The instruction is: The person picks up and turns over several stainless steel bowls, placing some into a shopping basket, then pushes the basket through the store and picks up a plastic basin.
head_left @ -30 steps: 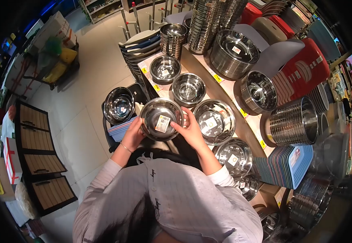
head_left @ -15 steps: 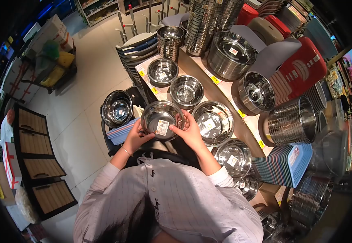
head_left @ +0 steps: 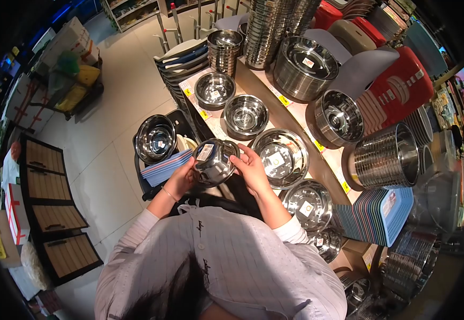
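A shiny steel bowl (head_left: pixel 216 165) is held in front of my chest, tilted so that its outer side and a white label on its base show. My left hand (head_left: pixel 181 178) grips its left edge, and my right hand (head_left: pixel 250 168) holds the right side with thumb and fingers. Just right of the bowl lies a larger steel basin (head_left: pixel 280 159) on the shelf. Beyond it are two smaller bowls, one nearer (head_left: pixel 246 116) and one farther (head_left: pixel 215 90). Another steel bowl (head_left: pixel 156 140) rests at the left beside a blue and pink stack (head_left: pixel 167 167).
Tall stacks of steel bowls (head_left: pixel 305 69) stand on the raised shelf at the back right. Blue baskets (head_left: pixel 394 216) are at the lower right. Tiled floor (head_left: pixel 98 154) lies to the left, with a loaded cart (head_left: pixel 77 85) and wooden-fronted drawers (head_left: pixel 61 221).
Both hands have turned the bowl, so its inside no longer faces me and its outer side and base show. My view has shifted slightly.
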`<action>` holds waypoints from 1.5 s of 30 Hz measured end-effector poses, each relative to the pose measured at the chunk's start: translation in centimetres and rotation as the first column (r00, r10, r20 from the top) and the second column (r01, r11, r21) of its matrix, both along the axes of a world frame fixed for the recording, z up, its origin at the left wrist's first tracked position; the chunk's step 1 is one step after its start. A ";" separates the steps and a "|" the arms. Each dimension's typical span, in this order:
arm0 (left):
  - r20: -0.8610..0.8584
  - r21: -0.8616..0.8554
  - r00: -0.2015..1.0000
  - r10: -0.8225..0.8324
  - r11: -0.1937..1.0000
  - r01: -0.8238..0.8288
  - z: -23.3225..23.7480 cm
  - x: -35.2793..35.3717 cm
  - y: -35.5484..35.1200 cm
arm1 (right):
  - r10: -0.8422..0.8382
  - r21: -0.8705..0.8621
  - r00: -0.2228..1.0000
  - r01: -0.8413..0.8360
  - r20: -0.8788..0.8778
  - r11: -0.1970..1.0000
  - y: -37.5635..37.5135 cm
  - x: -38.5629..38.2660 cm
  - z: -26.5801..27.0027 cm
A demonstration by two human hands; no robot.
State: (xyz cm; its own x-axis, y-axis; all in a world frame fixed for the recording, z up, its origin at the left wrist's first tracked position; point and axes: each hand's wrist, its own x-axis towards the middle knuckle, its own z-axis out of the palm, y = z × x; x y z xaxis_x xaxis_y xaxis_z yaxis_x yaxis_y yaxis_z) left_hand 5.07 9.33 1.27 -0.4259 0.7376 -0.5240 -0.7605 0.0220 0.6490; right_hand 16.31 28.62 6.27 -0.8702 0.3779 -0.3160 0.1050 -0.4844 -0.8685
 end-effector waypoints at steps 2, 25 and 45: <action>0.041 -0.029 0.998 0.054 0.998 -0.053 1.6 0.5 0.3 | 0.000 -0.011 1.000 0.000 0.013 1.000 0.1 0.0 -0.3; -0.357 -0.034 0.909 0.215 0.970 -0.242 7.9 0.1 -4.3 | 0.344 -0.476 0.938 -0.285 0.040 0.832 -4.0 -7.1 -6.4; -0.749 -0.164 0.662 0.002 0.968 -0.188 3.4 -7.4 -10.8 | 0.120 0.361 0.976 -0.047 -0.184 0.931 -6.0 -14.3 -4.1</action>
